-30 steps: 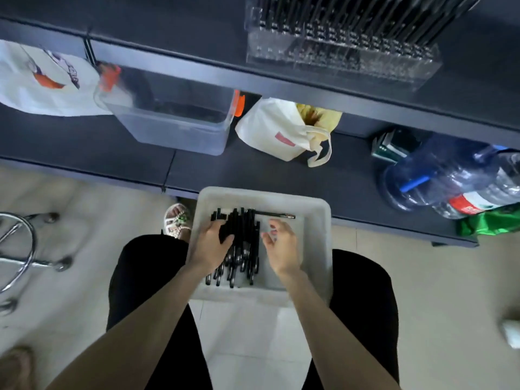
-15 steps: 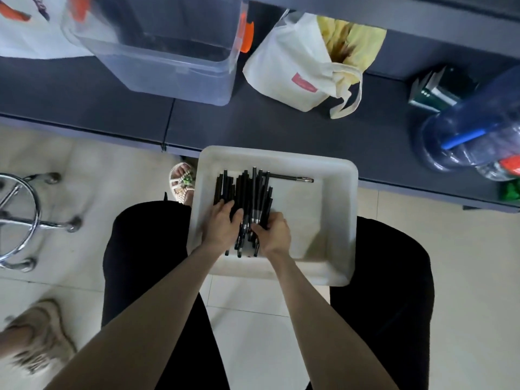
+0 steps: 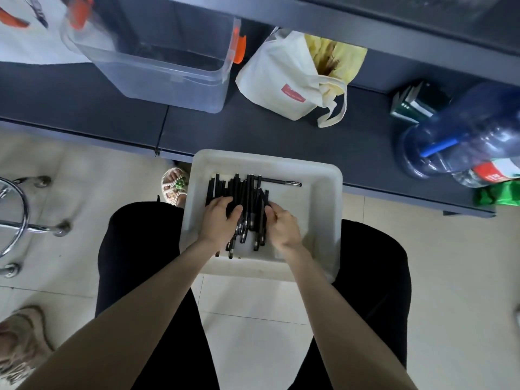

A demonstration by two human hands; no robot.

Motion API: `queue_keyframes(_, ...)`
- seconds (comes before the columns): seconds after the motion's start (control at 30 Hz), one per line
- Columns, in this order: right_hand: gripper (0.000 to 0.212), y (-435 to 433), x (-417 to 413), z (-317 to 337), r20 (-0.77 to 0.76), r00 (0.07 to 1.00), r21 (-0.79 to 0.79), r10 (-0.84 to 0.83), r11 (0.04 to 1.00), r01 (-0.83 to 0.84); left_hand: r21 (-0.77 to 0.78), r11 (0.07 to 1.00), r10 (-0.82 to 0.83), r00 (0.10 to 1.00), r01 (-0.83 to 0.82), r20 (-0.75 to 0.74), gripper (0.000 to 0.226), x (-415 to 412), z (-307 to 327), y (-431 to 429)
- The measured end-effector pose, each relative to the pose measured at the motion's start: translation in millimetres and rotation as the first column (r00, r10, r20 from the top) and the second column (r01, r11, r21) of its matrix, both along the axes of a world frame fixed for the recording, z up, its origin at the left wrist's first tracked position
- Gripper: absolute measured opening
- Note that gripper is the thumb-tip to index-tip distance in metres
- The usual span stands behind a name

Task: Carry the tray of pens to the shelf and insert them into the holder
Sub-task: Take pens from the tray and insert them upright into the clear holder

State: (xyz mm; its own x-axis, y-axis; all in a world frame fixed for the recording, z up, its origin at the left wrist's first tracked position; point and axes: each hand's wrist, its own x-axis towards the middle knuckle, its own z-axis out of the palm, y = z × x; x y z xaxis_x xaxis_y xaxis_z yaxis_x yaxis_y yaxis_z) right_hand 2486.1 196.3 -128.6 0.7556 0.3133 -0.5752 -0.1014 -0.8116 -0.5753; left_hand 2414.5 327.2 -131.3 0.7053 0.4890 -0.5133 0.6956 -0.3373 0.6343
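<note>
Fingers (image 3: 225, 205) of the left hand (image 3: 218, 223) curled over a bundle of black pens (image 3: 247, 204), right hand (image 3: 282, 228) cupping the bundle's other side, white tray (image 3: 326, 220) resting on the person's lap, one pen (image 3: 280, 182) lying crosswise apart, dark shelf (image 3: 281, 136) just beyond

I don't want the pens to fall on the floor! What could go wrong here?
1. The white tray seems to rest only on the person's lap, with both hands in the pens, so it might tip.
2. The left hand and right hand gather many pens at once; some could slip out.
3. One stray pen lies crosswise and may get left behind.
</note>
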Motion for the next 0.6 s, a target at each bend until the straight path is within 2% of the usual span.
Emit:
queue_keyframes(0.1, 0.036, -7, 19, 33, -0.076, 0.987, 0.058, 0.140, 0.989, -0.136, -0.205, 0.978, 0.063, 0.994, -0.043, 0.094, 0.046, 21, 29, 4)
queue_keyframes(0.17, 0.031, -10, 33, 57, -0.066, 0.991, 0.147, 0.114, 0.984, -0.103, -0.327, 0.943, 0.119, 0.981, -0.064, 0.152, 0.041, 38, 54, 8)
queue_keyframes(0.23, 0.029, -12, 48, 83, -0.038, 0.998, 0.259, 0.047, 0.965, -0.035, -0.416, 0.907, 0.176, 0.956, -0.064, 0.236, 0.020, 53, 81, 11)
queue_keyframes(0.3, 0.025, -11, 65, 114, 0.005, 1.000, 0.324, 0.015, 0.946, -0.016, -0.383, 0.923, 0.175, 0.933, -0.043, 0.315, 0.004, 66, 107, 17)
queue_keyframes(0.37, 0.018, -9, 83, 149, 0.037, 0.999, 0.356, -0.014, 0.935, 0.001, -0.379, 0.924, 0.193, 0.911, -0.044, 0.364, 0.003, 77, 132, 25)
queue_keyframes(0.43, 0.011, -9, 99, 182, 0.061, 0.995, 0.405, -0.074, 0.913, 0.043, -0.445, 0.895, 0.238, 0.880, -0.035, 0.410, 0.003, 88, 157, 33)
queue_keyframes(0.6, 0.022, -1, 130, 255, 0.209, 0.923, 0.632, -0.324, 0.765, 0.125, -0.473, 0.879, 0.245, 0.794, 0.060, 0.556, 0.003, 114, 206, 43)
